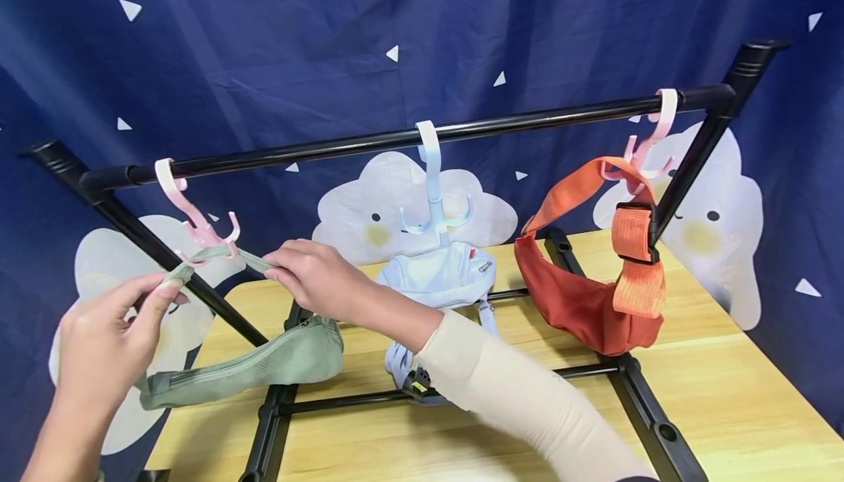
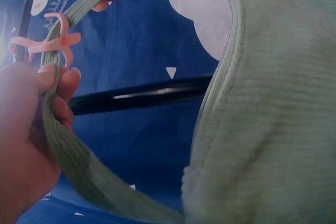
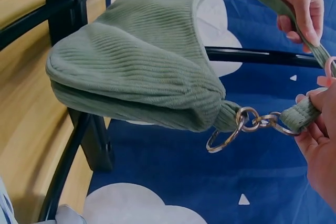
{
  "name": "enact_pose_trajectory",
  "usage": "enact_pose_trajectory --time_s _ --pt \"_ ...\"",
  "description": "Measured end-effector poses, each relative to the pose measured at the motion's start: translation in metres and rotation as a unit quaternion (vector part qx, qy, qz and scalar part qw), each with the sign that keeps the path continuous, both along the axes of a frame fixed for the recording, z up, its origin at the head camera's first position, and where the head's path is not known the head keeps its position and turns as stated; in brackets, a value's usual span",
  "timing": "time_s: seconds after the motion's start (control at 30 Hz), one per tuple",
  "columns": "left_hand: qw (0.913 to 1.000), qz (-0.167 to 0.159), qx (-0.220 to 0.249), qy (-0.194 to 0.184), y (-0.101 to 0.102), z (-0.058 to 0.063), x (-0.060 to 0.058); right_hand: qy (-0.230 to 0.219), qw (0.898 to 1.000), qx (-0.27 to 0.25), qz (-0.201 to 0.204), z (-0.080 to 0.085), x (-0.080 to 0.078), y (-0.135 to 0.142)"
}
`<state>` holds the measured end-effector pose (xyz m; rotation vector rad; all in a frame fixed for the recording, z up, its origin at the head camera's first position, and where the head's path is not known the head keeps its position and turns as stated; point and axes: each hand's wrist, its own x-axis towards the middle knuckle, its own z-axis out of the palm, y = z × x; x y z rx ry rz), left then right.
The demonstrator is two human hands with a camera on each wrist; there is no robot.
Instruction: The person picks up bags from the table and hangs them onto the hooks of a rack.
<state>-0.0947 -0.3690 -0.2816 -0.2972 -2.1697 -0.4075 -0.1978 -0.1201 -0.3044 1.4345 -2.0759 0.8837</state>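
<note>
A green corduroy shoulder bag (image 1: 264,366) hangs below both hands, its ribbed body large in the right wrist view. Its strap (image 2: 84,169) passes among the prongs of a pink hook (image 1: 203,233) on the rail's left part. My left hand (image 1: 105,339) pinches the strap between thumb and fingers just left of the hook. On the hook's other side, my right hand (image 1: 319,277) grips the strap near its end, close to metal rings (image 3: 254,121) that join it to the bag. The right palm is hidden in the head view.
A black rail (image 1: 349,146) crosses above a wooden table (image 1: 745,409). A pale blue bag (image 1: 438,277) is under a blue hook (image 1: 433,182) in the middle. To the right, a red-orange bag (image 1: 580,299) hangs from another pink hook (image 1: 653,138). Behind is a dark blue curtain (image 1: 297,42).
</note>
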Motion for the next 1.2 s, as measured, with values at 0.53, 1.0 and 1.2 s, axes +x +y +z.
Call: enact_pose_trajectory --time_s 0.53,1.0,1.2 --pt "0.9946 0.023 0.078 -0.064 0.023 -0.010 -0.002 -0.004 0.999 -0.033 -0.015 -0.011 0.004 0.002" --pt "0.9953 0.013 0.076 -0.060 0.024 -0.013 0.003 -0.001 0.999 -0.034 -0.017 -0.021 0.005 0.002" --pt "0.9919 0.038 0.093 -0.078 0.025 -0.015 0.012 -0.019 1.000 0.002 -0.021 -0.017 0.008 0.008"
